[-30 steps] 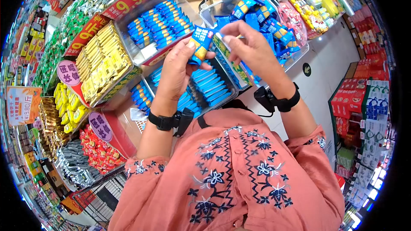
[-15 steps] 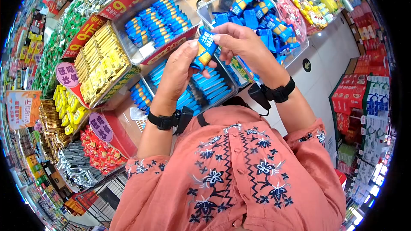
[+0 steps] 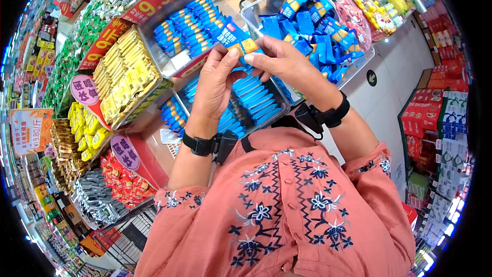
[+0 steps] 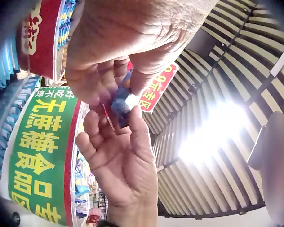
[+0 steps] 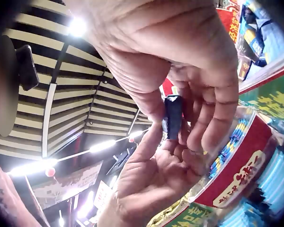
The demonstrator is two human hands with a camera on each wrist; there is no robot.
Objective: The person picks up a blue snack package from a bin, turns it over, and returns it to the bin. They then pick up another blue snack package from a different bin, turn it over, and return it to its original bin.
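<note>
A small blue biscuit packet [image 3: 230, 37], printed with white lettering and a golden biscuit picture, is held up between both hands in the head view. My left hand [image 3: 218, 79] pinches its near edge with the thumb on top. From the other side my right hand [image 3: 287, 61] pinches the same edge, thumb close to the left thumb. The left wrist view shows the packet [image 4: 120, 101] end-on between the fingers of both hands. In the right wrist view the packet [image 5: 173, 116] appears as a narrow dark strip, partly hidden by fingers.
Beyond the hands stands a clear bin [image 3: 171, 64] of similar blue packets in rows. A bin [image 3: 366, 64] of loose blue packets is at the right, and trays of light-blue packets [image 3: 253, 100] lie below the hands. Yellow packets [image 3: 123, 84] fill a bin at left.
My right hand, apart from the packet a second ago, came in and now pinches it too. The packet has turned from upright to slanting, its lettered end away toward the upper left.
</note>
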